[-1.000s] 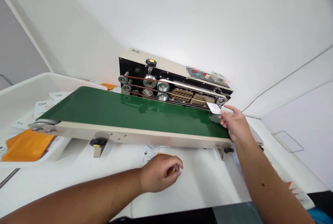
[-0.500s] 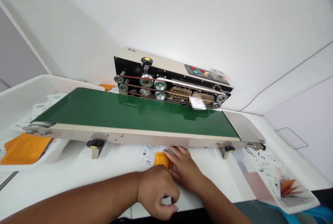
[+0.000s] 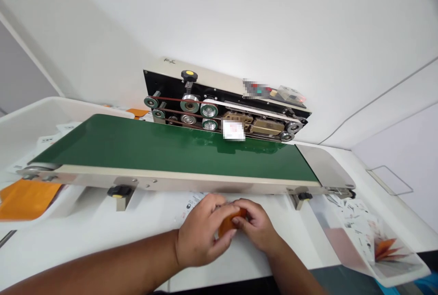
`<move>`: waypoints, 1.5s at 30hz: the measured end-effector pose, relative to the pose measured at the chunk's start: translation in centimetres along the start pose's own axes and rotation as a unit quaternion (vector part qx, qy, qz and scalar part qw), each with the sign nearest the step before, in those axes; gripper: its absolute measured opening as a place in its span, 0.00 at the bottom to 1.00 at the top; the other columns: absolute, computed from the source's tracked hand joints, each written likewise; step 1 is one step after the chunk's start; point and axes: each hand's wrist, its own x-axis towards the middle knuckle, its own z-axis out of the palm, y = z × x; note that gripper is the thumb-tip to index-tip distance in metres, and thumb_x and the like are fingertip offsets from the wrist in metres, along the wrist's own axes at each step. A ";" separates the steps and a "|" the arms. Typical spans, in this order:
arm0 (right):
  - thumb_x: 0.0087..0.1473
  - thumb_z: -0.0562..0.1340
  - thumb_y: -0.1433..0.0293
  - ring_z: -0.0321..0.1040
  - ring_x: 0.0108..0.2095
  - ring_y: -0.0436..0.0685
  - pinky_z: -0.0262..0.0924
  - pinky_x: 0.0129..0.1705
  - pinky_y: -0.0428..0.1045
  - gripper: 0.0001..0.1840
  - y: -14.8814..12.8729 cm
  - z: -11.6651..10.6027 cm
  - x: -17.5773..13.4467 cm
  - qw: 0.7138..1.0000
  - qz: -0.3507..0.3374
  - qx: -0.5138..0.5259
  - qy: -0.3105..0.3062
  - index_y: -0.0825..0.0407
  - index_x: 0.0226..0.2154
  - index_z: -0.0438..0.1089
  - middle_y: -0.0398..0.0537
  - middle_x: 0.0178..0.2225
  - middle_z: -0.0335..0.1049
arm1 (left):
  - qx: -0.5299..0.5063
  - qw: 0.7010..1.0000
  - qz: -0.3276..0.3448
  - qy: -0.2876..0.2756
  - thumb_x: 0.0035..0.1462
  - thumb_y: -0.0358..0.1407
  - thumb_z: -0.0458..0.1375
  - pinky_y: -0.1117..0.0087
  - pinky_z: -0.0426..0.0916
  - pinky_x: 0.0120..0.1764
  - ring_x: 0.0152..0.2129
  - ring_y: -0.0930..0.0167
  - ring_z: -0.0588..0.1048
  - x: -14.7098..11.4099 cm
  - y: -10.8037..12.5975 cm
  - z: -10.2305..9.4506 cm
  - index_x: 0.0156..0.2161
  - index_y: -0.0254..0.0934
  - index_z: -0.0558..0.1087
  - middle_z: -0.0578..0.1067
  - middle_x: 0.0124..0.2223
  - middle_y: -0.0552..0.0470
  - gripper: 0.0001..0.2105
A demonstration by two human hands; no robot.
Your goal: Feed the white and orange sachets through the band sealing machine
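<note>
My left hand (image 3: 205, 231) and my right hand (image 3: 255, 224) meet in front of the conveyor, fingers bent round one small orange packet (image 3: 227, 227). Fingers cover much of it. Just behind my left hand, a clear and white printed pouch (image 3: 192, 201) lies on the white table, partly hidden by the hand and the conveyor's edge. Beyond, a small white packet (image 3: 233, 130) hangs from the band sealer (image 3: 263, 123), above the green conveyor belt (image 3: 164, 153).
At left, a white bin (image 3: 77, 203) holds white printed packets and an orange packet (image 3: 30, 199). A clear bin (image 3: 397, 272) at right contains white packets and several orange ones. Black knobs (image 3: 119, 191) stick out below the conveyor's front edge.
Both hands have come together round the orange packet, which has lifted and turned; my left hand has risen from its curled pose. The white packet in the sealer has travelled left.
</note>
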 end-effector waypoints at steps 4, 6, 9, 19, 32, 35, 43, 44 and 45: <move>0.52 0.71 0.58 0.73 0.31 0.56 0.66 0.34 0.50 0.29 0.7 0.2 -0.1 0.989 0.044 0.136 0.028 0.45 0.52 0.61 0.45 0.34 0.76 | -0.062 0.992 -0.077 -0.081 0.66 0.37 0.53 0.66 0.72 0.44 0.41 0.63 0.78 0.4 -0.6 0.4 0.63 0.45 0.63 0.79 0.48 0.47 0.21; 0.50 0.73 0.58 0.71 0.27 0.54 0.64 0.30 0.48 0.32 0.9 0.0 -0.2 0.983 0.049 0.171 0.034 0.44 0.51 0.58 0.41 0.30 0.74 | -0.107 0.983 -0.088 -0.123 0.65 0.35 0.54 0.69 0.72 0.42 0.39 0.65 0.79 0.6 -0.9 0.6 0.65 0.47 0.60 0.80 0.47 0.50 0.24; 0.46 0.75 0.59 0.70 0.26 0.53 0.62 0.29 0.46 0.37 1.2 -0.7 -0.3 0.981 0.075 0.178 0.008 0.44 0.53 0.57 0.39 0.27 0.73 | -0.144 0.971 -0.091 -0.166 0.59 0.34 0.59 0.74 0.69 0.32 0.27 0.69 0.77 0.6 -1.0 0.7 0.66 0.46 0.59 0.80 0.37 0.54 0.31; 0.44 0.77 0.61 0.61 0.23 0.48 0.55 0.27 0.44 0.33 1.1 -1.8 -0.2 0.989 0.086 0.118 -0.008 0.46 0.49 0.64 0.34 0.22 0.63 | -0.216 0.947 -0.166 -0.174 0.62 0.33 0.55 0.76 0.57 0.23 0.19 0.75 0.66 1.0 -1.0 1.0 0.51 0.40 0.64 0.68 0.24 0.62 0.13; 0.55 0.68 0.57 0.64 0.28 0.51 0.59 0.30 0.46 0.19 0.8 -2.6 0.1 0.998 0.051 0.027 -0.016 0.52 0.44 0.71 0.42 0.27 0.68 | -0.218 0.951 -0.198 -0.097 0.63 0.34 0.55 0.74 0.64 0.30 0.25 0.73 0.71 1.0 -1.2 1.1 0.50 0.39 0.68 0.75 0.29 0.58 0.11; 0.55 0.69 0.57 0.62 0.26 0.49 0.57 0.28 0.45 0.25 0.6 -2.4 -0.1 0.995 0.074 0.032 -0.060 0.50 0.51 0.69 0.39 0.25 0.66 | -0.194 0.957 -0.215 -0.031 0.64 0.34 0.53 0.73 0.67 0.35 0.30 0.72 0.74 1.0 -1.3 1.0 0.47 0.40 0.71 0.77 0.34 0.54 0.08; 0.58 0.66 0.57 0.70 0.31 0.52 0.63 0.34 0.47 0.19 0.2 -2.2 -0.2 0.991 0.077 0.110 -0.007 0.50 0.47 0.67 0.47 0.34 0.75 | -0.141 0.974 -0.178 -0.021 0.59 0.33 0.61 0.72 0.70 0.34 0.29 0.71 0.74 0.6 -1.4 1.2 0.49 0.41 0.72 0.77 0.41 0.52 0.13; 0.58 0.67 0.57 0.70 0.31 0.52 0.64 0.34 0.47 0.20 0.2 -2.2 -0.3 0.990 0.077 0.117 0.007 0.49 0.47 0.66 0.46 0.34 0.75 | -0.131 0.976 -0.175 -0.018 0.60 0.32 0.60 0.72 0.71 0.35 0.30 0.71 0.74 0.5 -1.2 1.2 0.50 0.41 0.72 0.77 0.42 0.51 0.13; 0.57 0.68 0.57 0.70 0.31 0.52 0.64 0.34 0.46 0.20 0.2 -2.3 -0.3 0.989 0.076 0.122 0.018 0.49 0.47 0.65 0.46 0.33 0.75 | -0.126 0.978 -0.168 -0.013 0.60 0.32 0.59 0.72 0.72 0.35 0.30 0.71 0.74 0.4 -0.9 1.2 0.52 0.42 0.71 0.76 0.44 0.50 0.14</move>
